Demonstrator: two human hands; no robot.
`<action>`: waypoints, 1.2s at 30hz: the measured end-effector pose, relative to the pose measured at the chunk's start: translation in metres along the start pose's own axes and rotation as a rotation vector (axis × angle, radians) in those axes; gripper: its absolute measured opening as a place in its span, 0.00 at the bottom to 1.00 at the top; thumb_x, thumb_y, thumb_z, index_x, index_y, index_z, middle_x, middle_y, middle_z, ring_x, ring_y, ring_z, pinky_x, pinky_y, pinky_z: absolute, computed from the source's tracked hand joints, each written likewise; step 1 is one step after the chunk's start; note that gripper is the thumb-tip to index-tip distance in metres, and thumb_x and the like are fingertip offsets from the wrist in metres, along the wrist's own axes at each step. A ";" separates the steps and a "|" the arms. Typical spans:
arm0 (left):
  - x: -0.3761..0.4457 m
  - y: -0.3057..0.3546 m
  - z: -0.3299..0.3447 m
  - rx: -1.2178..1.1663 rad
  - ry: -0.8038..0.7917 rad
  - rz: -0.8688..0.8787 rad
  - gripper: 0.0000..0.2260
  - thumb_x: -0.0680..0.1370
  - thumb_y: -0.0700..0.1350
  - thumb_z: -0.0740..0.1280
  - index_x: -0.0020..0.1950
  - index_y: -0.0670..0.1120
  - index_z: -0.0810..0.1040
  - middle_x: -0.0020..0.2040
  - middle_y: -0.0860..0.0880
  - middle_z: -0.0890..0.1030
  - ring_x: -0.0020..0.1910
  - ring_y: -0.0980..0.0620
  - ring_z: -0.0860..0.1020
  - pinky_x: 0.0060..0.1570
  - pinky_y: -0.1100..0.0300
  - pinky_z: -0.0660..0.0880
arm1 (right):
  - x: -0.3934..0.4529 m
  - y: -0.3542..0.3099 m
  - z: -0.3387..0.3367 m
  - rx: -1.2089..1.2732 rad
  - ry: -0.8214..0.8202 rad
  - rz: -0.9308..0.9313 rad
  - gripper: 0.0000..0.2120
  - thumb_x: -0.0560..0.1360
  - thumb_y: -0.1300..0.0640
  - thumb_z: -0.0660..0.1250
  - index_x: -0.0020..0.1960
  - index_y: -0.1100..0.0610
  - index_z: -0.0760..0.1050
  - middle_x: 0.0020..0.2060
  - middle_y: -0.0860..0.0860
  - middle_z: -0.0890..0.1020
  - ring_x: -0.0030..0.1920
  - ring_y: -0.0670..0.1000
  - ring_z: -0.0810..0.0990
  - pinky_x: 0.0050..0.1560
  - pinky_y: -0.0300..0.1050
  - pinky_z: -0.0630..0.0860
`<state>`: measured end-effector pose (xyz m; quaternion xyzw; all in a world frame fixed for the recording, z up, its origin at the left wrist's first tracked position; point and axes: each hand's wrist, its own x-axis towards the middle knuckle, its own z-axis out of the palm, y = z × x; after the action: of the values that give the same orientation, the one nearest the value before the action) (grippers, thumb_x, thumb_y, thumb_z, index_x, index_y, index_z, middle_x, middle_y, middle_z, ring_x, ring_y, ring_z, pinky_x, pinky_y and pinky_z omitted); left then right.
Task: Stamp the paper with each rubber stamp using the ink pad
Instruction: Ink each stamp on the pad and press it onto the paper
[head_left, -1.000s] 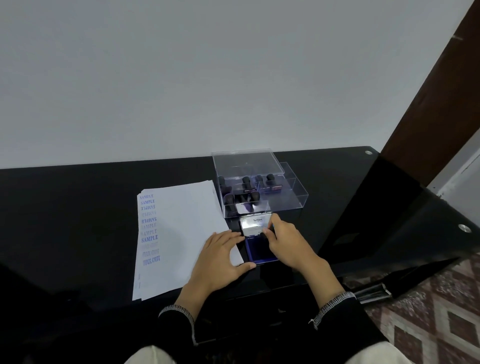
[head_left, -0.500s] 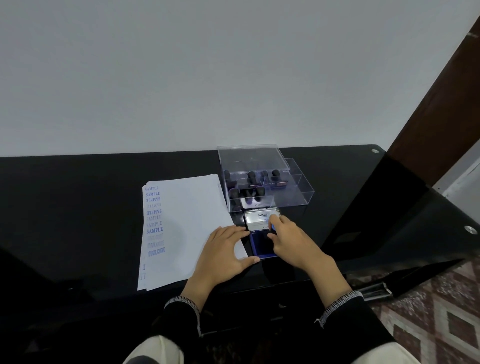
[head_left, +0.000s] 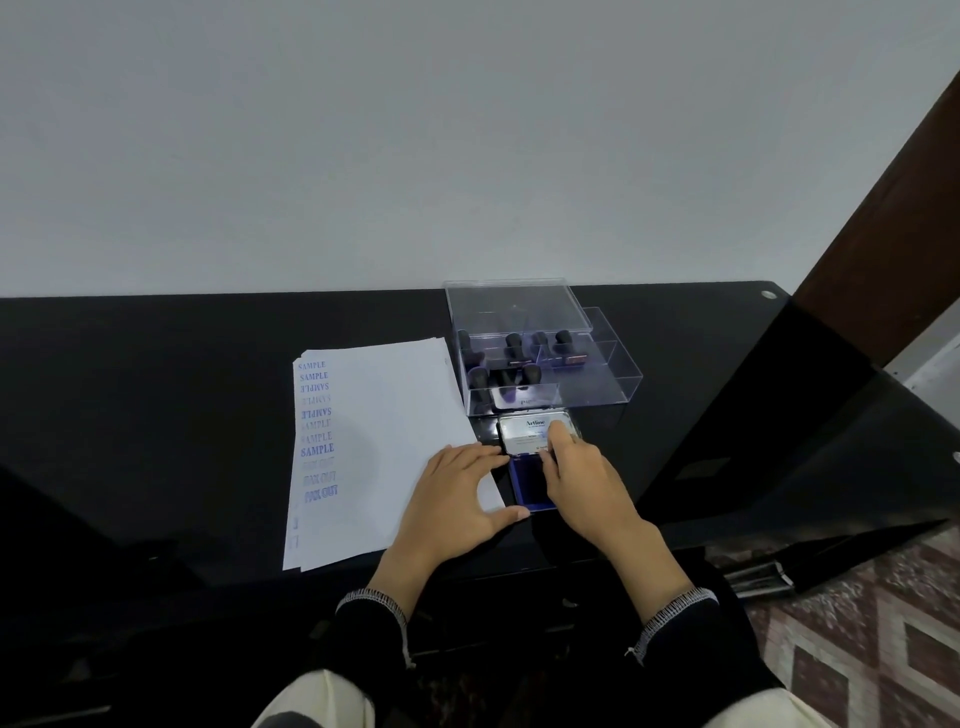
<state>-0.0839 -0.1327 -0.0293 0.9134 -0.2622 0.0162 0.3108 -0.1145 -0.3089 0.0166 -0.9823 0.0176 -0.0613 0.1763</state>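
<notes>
Black glossy tabletop (head_left: 156, 415) against a pale wall. Right hand (head_left: 587, 478) over the ink pad (head_left: 527, 480), fingers extended, fingertips on its raised lid (head_left: 524, 434). Left hand (head_left: 457, 499) spread flat on the paper (head_left: 384, 415) corner, thumb at the pad's near edge. Paper carries blue SAMPLE and FAX OUT prints. Rubber stamps (head_left: 511, 353) stand in a clear box (head_left: 597, 384) just behind the pad.

Head camera looks forward and down, close over the table (head_left: 156, 415).
</notes>
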 end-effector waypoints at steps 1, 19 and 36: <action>0.000 0.000 0.000 0.002 0.001 0.001 0.33 0.70 0.69 0.66 0.71 0.57 0.70 0.72 0.60 0.68 0.71 0.62 0.62 0.74 0.61 0.49 | 0.000 0.000 0.001 -0.008 0.004 -0.005 0.03 0.81 0.57 0.57 0.49 0.54 0.63 0.40 0.50 0.76 0.36 0.50 0.75 0.31 0.41 0.66; 0.000 -0.001 0.001 0.001 0.014 0.008 0.32 0.70 0.69 0.67 0.71 0.57 0.70 0.71 0.60 0.68 0.71 0.62 0.62 0.73 0.62 0.49 | 0.003 0.007 0.002 -0.013 -0.007 -0.128 0.08 0.80 0.59 0.59 0.45 0.53 0.60 0.37 0.50 0.73 0.35 0.51 0.71 0.32 0.46 0.70; 0.000 -0.001 0.001 0.008 0.003 -0.003 0.33 0.70 0.70 0.66 0.71 0.57 0.70 0.71 0.61 0.68 0.71 0.63 0.61 0.74 0.62 0.49 | -0.006 0.012 0.006 0.124 0.051 -0.130 0.10 0.80 0.60 0.59 0.43 0.53 0.59 0.34 0.44 0.66 0.34 0.46 0.66 0.30 0.38 0.60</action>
<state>-0.0837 -0.1328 -0.0302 0.9150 -0.2602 0.0183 0.3078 -0.1202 -0.3175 0.0066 -0.9666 -0.0456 -0.0985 0.2320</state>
